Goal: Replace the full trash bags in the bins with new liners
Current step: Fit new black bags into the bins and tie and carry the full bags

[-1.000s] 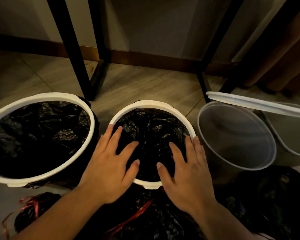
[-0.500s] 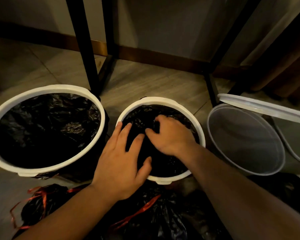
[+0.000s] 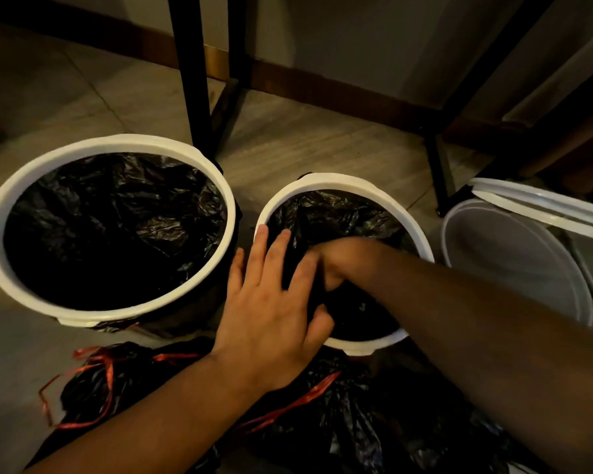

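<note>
From the head camera, the left hand (image 3: 271,316) lies flat and spread, grip released, over the near rim of the small bin (image 3: 343,182), while the right hand (image 3: 343,261) reaches down into its black liner (image 3: 336,213), grip hidden, with tied full bags (image 3: 356,415) on the floor (image 3: 288,138) in front.

Three bins stand in a row on the floor (image 3: 305,131): the large bin (image 3: 0,213) at the left, the small bin (image 3: 343,181) in the middle, the unlined bin (image 3: 459,234) at the right. Liners sit in the first two. Tied bags (image 3: 356,422) lie nearest the camera, before the bins. Table legs (image 3: 189,70) stand behind. The left hand (image 3: 271,323) rests on the small bin's near-left rim; the right hand (image 3: 343,261) reaches inside it.
</note>
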Demonstrator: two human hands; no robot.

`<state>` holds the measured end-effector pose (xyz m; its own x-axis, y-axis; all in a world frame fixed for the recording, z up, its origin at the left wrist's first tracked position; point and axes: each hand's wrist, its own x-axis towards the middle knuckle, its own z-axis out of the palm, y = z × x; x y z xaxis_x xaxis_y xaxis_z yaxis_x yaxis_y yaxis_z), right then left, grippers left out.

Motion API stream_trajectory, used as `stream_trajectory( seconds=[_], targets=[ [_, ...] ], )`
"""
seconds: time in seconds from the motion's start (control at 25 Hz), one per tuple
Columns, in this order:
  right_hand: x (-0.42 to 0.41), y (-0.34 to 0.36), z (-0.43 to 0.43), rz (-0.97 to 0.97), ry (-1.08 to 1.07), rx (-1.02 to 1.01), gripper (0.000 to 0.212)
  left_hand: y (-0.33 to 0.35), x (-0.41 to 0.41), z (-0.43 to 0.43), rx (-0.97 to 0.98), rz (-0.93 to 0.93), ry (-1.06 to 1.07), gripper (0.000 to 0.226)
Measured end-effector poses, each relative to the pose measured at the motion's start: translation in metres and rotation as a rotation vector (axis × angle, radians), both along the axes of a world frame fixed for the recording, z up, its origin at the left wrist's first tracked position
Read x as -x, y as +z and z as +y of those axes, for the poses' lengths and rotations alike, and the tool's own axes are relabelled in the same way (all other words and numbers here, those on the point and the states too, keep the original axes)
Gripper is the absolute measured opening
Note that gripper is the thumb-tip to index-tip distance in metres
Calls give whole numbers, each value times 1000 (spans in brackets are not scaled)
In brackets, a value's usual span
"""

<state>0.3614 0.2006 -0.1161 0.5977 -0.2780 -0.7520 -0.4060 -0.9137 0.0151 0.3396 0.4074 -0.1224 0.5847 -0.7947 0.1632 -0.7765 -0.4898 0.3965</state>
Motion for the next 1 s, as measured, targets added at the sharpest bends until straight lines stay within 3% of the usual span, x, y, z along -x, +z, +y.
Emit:
stream_trajectory(
  seconds=[0.16, 0.24, 0.28, 0.32, 0.36, 0.4, 0.44, 0.52, 0.6, 0.64, 0.84, 1.0],
  targets=[
    [-3, 14, -32, -259, -130, 17, 32, 10, -17, -5, 48, -21, 6, 67],
    [6, -5, -27, -184, -122, -12, 33, 10, -22, -8, -5, -1, 6, 70],
    [11, -23, -16, -161, -223, -35, 37, 8, -22, -9, -33, 7, 12, 71],
    [19, -35, -8, -41, -40, 25, 42, 4, -21, -10, -43, 8, 16, 70],
    [29, -42, -6, 99, 421, 201, 45, 2, -20, -9, -41, 5, 18, 68],
    [31, -42, 3, 201, 500, 263, 45, 0, -19, -9, -34, -1, 20, 65],
    [31, -41, 13, 227, 114, 143, 42, 0, -18, -10, -33, -4, 23, 62],
    [22, -13, 9, 92, -154, 4, 37, 1, -19, -10, -45, -1, 33, 60],
    [21, 10, 4, 101, 121, -18, 35, 4, -19, -11, -53, -8, 37, 58],
    [26, 16, -1, 31, 161, -39, 31, 6, -19, -11, -46, -13, 36, 57],
    [73, 54, -1, -454, -23, -87, 23, 16, -24, -22, 26, -28, 39, 55],
    [88, 41, 19, -391, -95, -172, 15, 17, -44, -47, -86, -162, 6, 66]
  ],
)
